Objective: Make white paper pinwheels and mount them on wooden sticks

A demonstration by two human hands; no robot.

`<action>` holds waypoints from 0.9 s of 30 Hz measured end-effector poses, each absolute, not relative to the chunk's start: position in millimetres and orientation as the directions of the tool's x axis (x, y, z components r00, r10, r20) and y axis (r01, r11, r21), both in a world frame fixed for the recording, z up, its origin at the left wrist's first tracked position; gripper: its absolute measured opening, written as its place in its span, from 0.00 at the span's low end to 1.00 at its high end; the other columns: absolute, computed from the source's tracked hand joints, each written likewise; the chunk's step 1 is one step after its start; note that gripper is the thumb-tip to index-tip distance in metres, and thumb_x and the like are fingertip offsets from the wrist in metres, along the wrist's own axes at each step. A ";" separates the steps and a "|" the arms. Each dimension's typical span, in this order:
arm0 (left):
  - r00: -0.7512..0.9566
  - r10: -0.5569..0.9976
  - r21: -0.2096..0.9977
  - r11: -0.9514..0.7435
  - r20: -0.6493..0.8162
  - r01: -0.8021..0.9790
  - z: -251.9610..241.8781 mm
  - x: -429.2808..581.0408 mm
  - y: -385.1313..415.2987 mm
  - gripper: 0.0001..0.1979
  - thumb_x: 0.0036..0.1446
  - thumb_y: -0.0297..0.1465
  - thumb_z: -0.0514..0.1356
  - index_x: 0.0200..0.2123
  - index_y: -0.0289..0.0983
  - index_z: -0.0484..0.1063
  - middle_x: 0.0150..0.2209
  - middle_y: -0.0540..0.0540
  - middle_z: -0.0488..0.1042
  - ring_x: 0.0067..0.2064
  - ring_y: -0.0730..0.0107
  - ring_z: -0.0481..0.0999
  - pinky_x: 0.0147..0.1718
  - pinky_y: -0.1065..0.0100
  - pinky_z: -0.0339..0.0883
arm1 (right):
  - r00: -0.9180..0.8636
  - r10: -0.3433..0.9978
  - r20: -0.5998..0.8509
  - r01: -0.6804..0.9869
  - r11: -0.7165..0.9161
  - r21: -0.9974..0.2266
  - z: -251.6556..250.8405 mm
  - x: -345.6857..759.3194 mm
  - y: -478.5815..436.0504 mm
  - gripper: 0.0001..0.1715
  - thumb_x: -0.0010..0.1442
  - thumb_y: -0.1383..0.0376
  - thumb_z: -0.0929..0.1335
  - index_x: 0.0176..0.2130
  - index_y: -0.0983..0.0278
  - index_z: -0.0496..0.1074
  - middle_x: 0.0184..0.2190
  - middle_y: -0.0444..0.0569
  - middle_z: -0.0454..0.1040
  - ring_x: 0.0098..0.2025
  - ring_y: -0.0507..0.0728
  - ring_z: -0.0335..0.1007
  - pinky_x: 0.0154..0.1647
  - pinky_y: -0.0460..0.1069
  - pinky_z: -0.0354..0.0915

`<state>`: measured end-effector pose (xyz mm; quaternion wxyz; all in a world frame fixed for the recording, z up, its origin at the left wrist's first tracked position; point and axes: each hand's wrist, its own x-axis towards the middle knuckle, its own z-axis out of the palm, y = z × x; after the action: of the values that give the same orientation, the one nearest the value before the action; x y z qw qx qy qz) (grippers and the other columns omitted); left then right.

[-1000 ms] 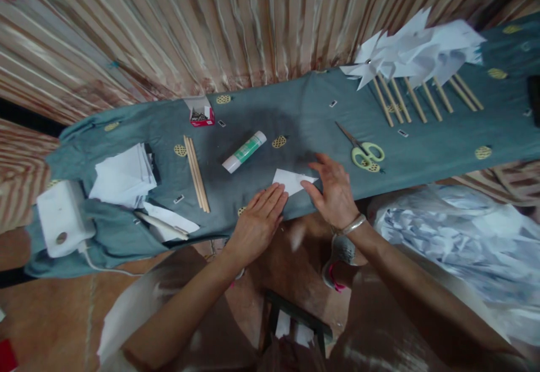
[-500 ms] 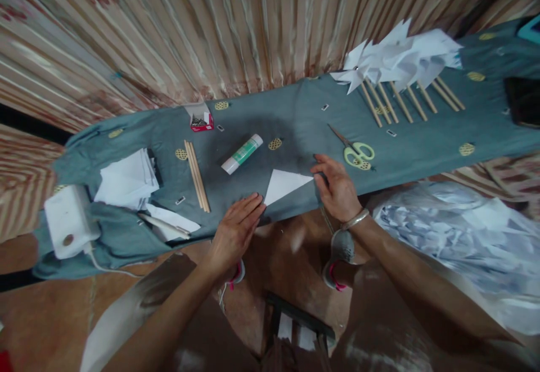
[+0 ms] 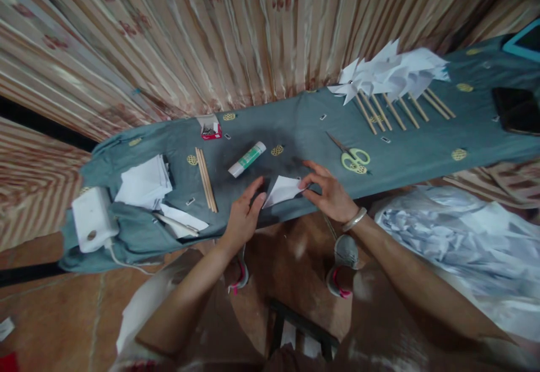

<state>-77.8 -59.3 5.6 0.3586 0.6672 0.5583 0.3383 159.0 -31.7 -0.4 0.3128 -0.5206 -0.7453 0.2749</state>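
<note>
A white sheet of paper folded to a triangle point(image 3: 282, 189) lies near the front edge of the cloth-covered table. At its right corner my right hand point(image 3: 331, 195), with a bracelet on the wrist, pinches the paper between thumb and finger. My left hand point(image 3: 242, 217) is beside the left corner, thumb and fingers apart; whether the thumb touches the paper I cannot tell. Beyond them lies a glue stick point(image 3: 247, 159) with a green label. Scissors point(image 3: 353, 157) with light green handles rest to the right of it, points away from me.
Paper pinwheels point(image 3: 392, 74) on wooden sticks lie at the back right, near a dark phone point(image 3: 517, 110). Leftward are loose sticks point(image 3: 206, 180), a red box of small pins point(image 3: 211, 130), stacked paper point(image 3: 145, 183) and a white device point(image 3: 93, 219). A bag of paper pieces point(image 3: 455, 237) stands below right.
My left hand has gone from lying flat with fingers together to raised with thumb and fingers apart. My right hand has closed on the paper's right corner. The view has shifted slightly.
</note>
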 end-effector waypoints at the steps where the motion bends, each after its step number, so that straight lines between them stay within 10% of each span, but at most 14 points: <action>1: 0.123 0.992 0.889 -0.080 0.027 0.452 7.6 -75.0 -57.4 0.26 0.63 0.42 0.54 0.60 0.36 0.65 0.60 0.39 0.69 0.61 0.59 0.69 0.61 0.54 0.59 | -0.263 0.947 0.186 0.588 0.310 -0.747 1.9 159.5 -32.7 0.05 0.54 0.66 0.67 0.33 0.61 0.73 0.61 0.55 0.65 0.65 0.67 0.59 0.59 0.68 0.56; 7: 0.194 0.968 0.983 0.140 -0.161 0.120 25.6 -54.2 -49.4 0.28 0.50 0.48 0.64 0.47 0.33 0.77 0.43 0.40 0.81 0.42 0.60 0.79 0.41 0.64 0.72 | -0.229 0.943 0.240 0.532 0.328 -0.781 18.4 164.6 -39.8 0.05 0.55 0.66 0.67 0.34 0.59 0.72 0.62 0.53 0.64 0.66 0.64 0.57 0.63 0.67 0.53; 14: 0.156 0.920 0.932 0.361 -0.361 0.026 27.4 -31.7 -45.8 0.22 0.35 0.47 0.72 0.24 0.32 0.79 0.22 0.47 0.76 0.23 0.73 0.70 0.25 0.71 0.62 | -0.201 0.911 0.361 0.605 0.405 -0.685 31.8 181.1 -43.6 0.11 0.59 0.67 0.64 0.42 0.60 0.73 0.61 0.56 0.65 0.66 0.63 0.57 0.65 0.63 0.54; 20: 0.059 0.965 0.964 0.258 -0.254 -0.066 32.1 -26.2 -34.5 0.23 0.34 0.44 0.73 0.30 0.32 0.80 0.26 0.47 0.78 0.27 0.71 0.72 0.28 0.70 0.65 | 0.063 0.911 0.408 0.858 0.159 -0.488 18.2 227.2 -18.1 0.19 0.61 0.64 0.62 0.49 0.67 0.72 0.56 0.64 0.70 0.58 0.68 0.66 0.59 0.63 0.62; 27: -0.048 0.998 0.997 0.036 -0.033 0.064 36.3 -31.6 -12.5 0.14 0.41 0.39 0.69 0.26 0.33 0.78 0.23 0.50 0.75 0.24 0.74 0.68 0.23 0.72 0.60 | 0.064 0.992 0.105 0.992 -0.052 -0.113 22.6 231.6 0.9 0.19 0.60 0.66 0.63 0.47 0.71 0.73 0.40 0.65 0.78 0.44 0.68 0.74 0.41 0.56 0.67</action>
<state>-31.6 -12.5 36.3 0.4801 0.4955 0.5361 0.4864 231.6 0.9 22.6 0.0772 -0.7253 -0.6841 0.0006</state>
